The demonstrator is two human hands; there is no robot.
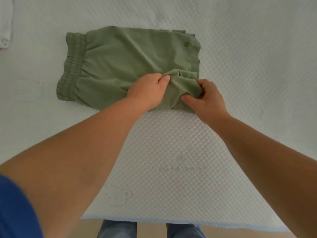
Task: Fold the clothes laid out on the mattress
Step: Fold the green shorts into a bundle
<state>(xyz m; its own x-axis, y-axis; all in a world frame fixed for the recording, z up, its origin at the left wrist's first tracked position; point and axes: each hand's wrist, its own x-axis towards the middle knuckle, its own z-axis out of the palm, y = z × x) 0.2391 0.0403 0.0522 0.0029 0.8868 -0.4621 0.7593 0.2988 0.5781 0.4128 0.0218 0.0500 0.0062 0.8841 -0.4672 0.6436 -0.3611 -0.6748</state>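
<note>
Pinching the green shorts are left hand and right hand; mattress reads "cute bear".

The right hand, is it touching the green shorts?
Touching. The head view shows the right hand pinching a bunched fold of the green shorts near their front edge, fabric caught between thumb and fingers. The left hand grips the same fold.

The head camera looks steeply down from close above at the mattress, facing away from the person.
</note>
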